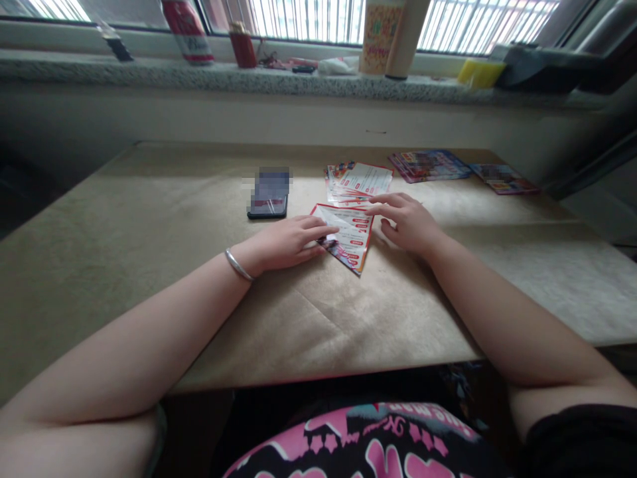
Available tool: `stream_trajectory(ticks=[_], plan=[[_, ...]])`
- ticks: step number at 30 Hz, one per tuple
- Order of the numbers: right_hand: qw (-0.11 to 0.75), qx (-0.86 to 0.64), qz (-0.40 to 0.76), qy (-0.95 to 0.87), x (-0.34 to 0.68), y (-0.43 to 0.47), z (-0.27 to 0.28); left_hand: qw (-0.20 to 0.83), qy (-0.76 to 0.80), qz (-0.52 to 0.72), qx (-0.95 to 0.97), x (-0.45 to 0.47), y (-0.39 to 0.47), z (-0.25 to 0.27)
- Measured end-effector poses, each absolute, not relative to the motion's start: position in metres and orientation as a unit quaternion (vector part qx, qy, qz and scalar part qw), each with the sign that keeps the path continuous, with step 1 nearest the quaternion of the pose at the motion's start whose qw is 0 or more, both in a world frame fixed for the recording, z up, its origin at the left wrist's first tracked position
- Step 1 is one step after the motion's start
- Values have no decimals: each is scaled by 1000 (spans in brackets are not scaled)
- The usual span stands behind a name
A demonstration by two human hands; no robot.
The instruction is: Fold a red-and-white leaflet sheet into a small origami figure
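Observation:
A printed card with red labels and a red border lies folded or turned at an angle on the table, its corner toward me. My left hand rests on its left edge with the fingers stretched out. Over its upper right edge, the fingers of my right hand are spread, fingertips at the card. Just behind it is a fanned pile of similar cards, white with red labels. A silver bangle sits on my left wrist.
A smartphone lies left of the cards. Two stacks of colourful cards, one and another, lie at the back right. The windowsill holds a red can, a red bottle, a patterned cup and a yellow item.

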State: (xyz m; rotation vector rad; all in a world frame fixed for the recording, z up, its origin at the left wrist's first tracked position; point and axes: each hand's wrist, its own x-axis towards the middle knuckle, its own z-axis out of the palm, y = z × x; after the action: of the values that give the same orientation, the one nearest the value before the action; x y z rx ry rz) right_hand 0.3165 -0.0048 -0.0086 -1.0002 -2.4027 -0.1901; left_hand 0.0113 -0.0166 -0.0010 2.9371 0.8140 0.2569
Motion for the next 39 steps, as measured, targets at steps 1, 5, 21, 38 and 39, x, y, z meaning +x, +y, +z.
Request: stream_trajectory(ticks=[1,5,21,38,39], plan=[[260,-370,-68,-889,316,-5,-9,25,263,76,961,12,-18,-1],[254,-361,-57,-895,316,-3,-10,-19,269,55,961,15,-21,-1],[267,-348,-26,-898,316,-1,-15,-21,294,60,954,17,-25,2],[225,-324,-14,-919,309,-7,-12,-87,326,93,937,22,-26,-11],[222,-322,-14,-920,310,-7,-12,-87,329,93,936,22,-26,-11]])
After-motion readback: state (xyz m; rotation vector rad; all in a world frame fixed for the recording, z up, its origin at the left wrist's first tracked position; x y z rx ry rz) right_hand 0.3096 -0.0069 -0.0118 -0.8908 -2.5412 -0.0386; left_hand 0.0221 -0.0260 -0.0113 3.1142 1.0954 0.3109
